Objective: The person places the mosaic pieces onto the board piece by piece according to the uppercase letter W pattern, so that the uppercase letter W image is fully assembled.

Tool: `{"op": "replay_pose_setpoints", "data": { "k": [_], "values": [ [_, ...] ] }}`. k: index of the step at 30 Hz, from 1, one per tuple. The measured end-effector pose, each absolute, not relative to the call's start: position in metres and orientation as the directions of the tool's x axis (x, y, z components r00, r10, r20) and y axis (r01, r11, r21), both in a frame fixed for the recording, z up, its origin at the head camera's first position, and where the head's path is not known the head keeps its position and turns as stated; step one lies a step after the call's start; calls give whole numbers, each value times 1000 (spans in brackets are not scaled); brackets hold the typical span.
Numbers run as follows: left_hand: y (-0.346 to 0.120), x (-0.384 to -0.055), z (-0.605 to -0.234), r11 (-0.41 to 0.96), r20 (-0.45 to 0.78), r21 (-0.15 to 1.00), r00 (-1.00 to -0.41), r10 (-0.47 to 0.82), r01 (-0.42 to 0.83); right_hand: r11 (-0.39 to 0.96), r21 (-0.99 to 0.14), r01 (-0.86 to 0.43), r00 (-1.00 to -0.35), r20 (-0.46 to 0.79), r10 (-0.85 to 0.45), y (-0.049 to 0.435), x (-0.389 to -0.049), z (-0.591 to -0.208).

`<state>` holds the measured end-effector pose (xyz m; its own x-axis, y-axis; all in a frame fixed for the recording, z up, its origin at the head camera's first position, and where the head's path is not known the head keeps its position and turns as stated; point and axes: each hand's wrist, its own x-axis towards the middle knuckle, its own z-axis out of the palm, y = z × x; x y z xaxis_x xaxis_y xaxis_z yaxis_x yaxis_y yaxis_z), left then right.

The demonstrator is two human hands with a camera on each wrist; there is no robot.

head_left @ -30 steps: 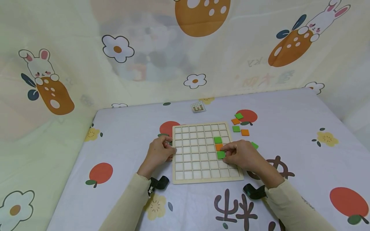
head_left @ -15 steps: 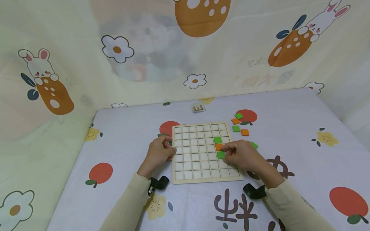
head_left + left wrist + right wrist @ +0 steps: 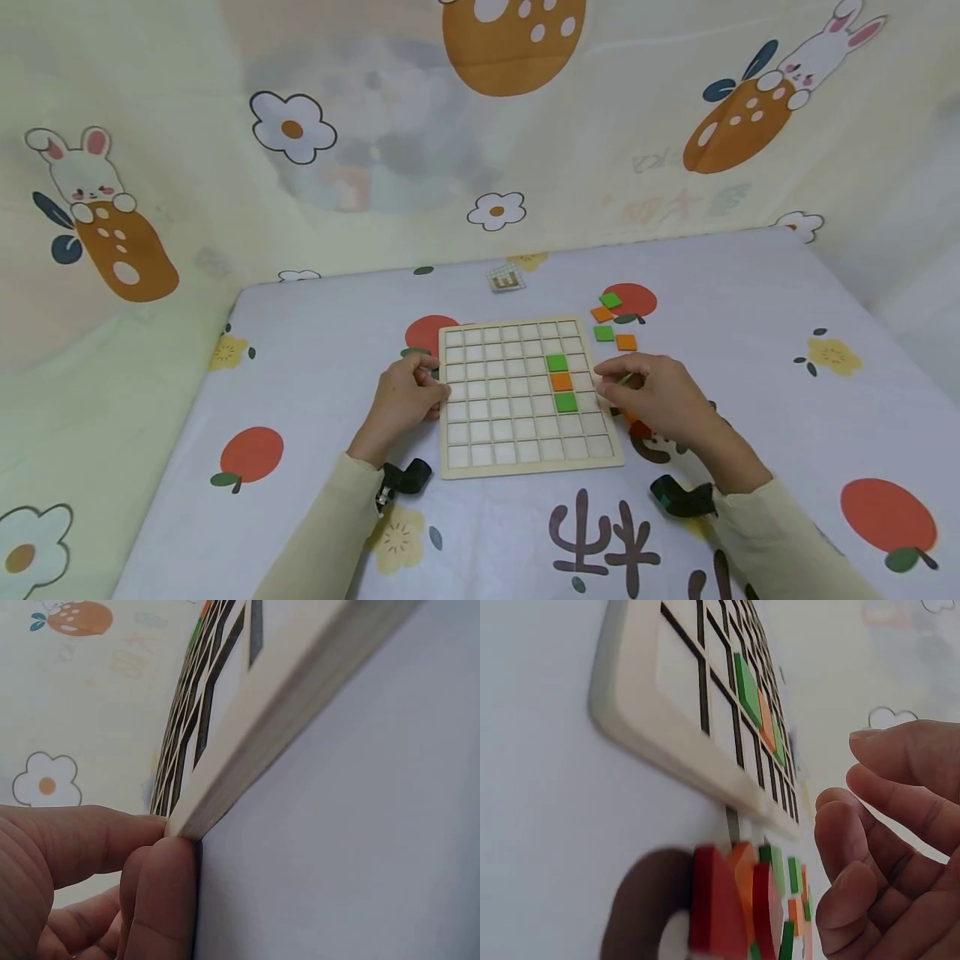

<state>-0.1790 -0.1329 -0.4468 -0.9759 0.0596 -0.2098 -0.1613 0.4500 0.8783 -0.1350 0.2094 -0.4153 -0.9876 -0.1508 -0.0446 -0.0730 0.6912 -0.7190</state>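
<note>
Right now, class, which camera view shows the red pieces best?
The right wrist view: two red pieces appear large there, beside the board. In the head view the right hand mostly hides them; only a little red shows. The left wrist view shows none.

Light is soft and diffuse, with both wrist views slightly blurred.

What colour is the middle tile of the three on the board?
Orange; the middle tile shows best in the head view.
</note>
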Motion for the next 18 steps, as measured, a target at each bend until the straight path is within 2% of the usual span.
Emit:
{"op": "replay_pose_setpoints", "data": {
  "k": [11,18],
  "values": [
    [-136,-178,-447,462,-207,873,-977,58,-158,713,-702,4,-996,-66,-60,233,-122,-423],
    [-134,-178,-448,466,-190,874,-979,70,-136,726,-684,75,-991,-135,-24,242,-117,-431]
  ]
}}
